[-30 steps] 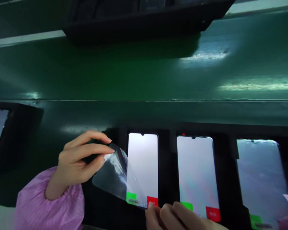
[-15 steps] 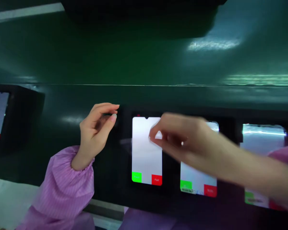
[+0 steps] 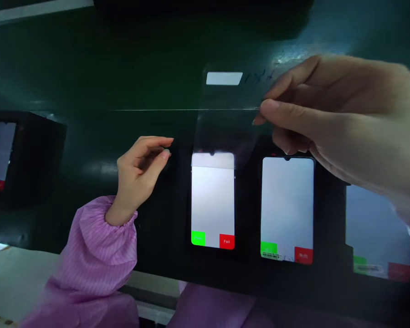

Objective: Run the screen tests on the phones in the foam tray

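**Over the green belt, a clear film pinched in my right hand**

The dark green belt ran across the whole view, glossy under the lamps, and a long black tray lay on its near edge, with phones bedded in it side by side. Their screens glowed white, each with a green and a red square at the bottom.

I held the clear film up in the air above the tray. My right thumb and forefinger pressed together on its right edge, and the other fingers curled under. The film hung flat towards me, its white label tab at the top. Its lower edge overlapped the top of the first phone in my view, well clear of the glass. The second phone showed just below my right fingers, and a third phone sat dimmer at the right.

My left hand rested just left of the first phone, over the black tray, in its pink sleeve. Its thumb and forefinger were drawn close at the tips and the rest loosely bent. I could not tell whether anything lay between them.

Far to the left, another lit phone sat in a separate black holder.
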The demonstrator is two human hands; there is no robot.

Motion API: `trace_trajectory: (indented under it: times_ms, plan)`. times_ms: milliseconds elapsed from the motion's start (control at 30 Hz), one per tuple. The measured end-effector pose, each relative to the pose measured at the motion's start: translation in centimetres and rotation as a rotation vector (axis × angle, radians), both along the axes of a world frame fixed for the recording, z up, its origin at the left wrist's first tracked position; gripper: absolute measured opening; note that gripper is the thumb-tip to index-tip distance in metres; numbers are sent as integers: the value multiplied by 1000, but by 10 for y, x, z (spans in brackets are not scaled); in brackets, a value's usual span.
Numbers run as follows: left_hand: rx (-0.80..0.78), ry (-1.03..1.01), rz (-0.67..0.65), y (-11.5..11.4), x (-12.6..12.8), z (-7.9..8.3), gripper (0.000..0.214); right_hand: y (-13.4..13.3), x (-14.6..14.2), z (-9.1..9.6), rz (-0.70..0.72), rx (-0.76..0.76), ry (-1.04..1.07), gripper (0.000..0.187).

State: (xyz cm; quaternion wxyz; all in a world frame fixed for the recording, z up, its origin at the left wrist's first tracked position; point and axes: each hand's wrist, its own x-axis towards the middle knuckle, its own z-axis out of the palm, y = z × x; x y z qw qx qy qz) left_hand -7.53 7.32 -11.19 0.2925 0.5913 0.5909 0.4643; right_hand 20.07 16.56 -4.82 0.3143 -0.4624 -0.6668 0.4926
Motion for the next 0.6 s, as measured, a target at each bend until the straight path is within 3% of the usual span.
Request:
trace_trajectory:
  times_ms: [100,500,600]
  plan:
    - [0,26,-4,0,0,0,17,-2,-1,1,-20,75,-40,13]
    - [43,89,-80,-3,1,0,15,-20,-5,5,7,110,-130,8]
    - [61,108,-149,-5,-1,1,21,-22,-3,5,11,155,-171,9]
